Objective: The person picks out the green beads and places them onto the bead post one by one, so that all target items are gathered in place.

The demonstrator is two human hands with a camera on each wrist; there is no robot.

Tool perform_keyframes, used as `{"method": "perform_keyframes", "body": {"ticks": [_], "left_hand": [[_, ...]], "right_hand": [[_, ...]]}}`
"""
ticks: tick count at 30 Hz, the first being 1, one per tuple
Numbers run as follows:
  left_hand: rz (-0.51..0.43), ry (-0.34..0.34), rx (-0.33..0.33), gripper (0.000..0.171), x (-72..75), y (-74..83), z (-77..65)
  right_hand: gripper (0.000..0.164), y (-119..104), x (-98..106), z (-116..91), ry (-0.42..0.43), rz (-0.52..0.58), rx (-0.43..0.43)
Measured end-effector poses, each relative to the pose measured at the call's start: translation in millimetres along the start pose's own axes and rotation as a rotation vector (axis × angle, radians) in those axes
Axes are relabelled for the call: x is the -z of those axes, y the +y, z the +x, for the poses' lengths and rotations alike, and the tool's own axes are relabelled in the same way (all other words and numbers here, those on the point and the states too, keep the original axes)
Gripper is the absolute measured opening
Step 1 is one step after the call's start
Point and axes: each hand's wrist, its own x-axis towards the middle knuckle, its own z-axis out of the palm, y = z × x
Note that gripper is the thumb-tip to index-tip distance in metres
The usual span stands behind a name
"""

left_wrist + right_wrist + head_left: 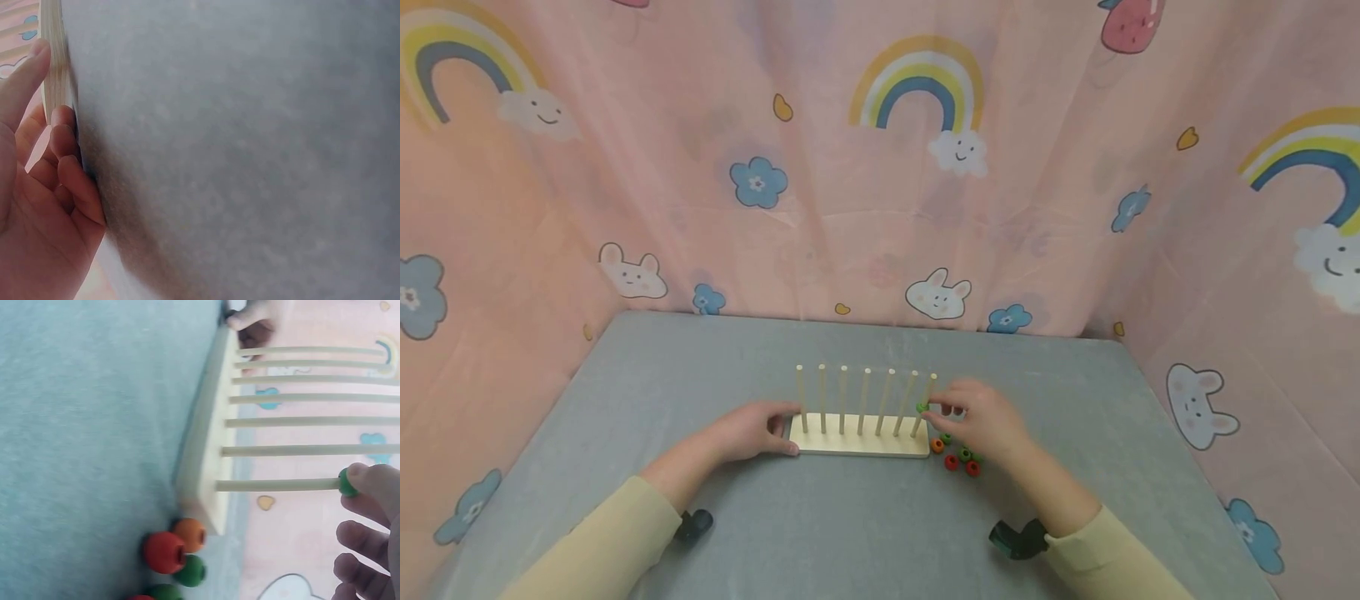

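Note:
A pale wooden peg rack [861, 447] with a row of upright rods stands on the grey table. My left hand [754, 430] holds its left end, thumb at the front corner and fingers at the back; in the left wrist view, thumb and fingers [64, 140] meet the end of the base. My right hand [988, 421] pinches a green bead [345, 482] between thumb and index finger. That bead is at the rightmost rod, well above the base. The remaining rods carry no beads.
Loose beads lie by the rack's right end, below my right hand: an orange bead [937, 446], red beads [973, 468] and green beads [966, 454]. Dark wrist devices [1019, 539] sit at both sleeves. A pink patterned curtain [880, 225] surrounds the table [850, 533].

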Motion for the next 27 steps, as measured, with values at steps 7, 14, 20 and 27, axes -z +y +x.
{"method": "perform_keyframes", "body": {"ticks": [7,14,20,27], "left_hand": [[-0.004,-0.004,0.005,0.065,0.1,1.1,0.7],[-0.017,-0.006,0.000,0.065,1.0,0.9,-0.2],[-0.019,-0.009,-0.007,0.065,1.8,1.0,-0.9],[-0.018,-0.009,-0.021,0.065,2.5,1.7,-0.8]], "right_hand": [[0.013,4.8,-18.0,0.3,-0.098,-0.029,-0.069],[0.015,5.7,-31.9,2.6,-0.174,-0.047,-0.134],[0.014,5.9,-41.1,1.5,-0.198,-0.061,-0.133],[0.014,9.4,-45.3,-1.0,-0.180,-0.044,-0.114]]}}
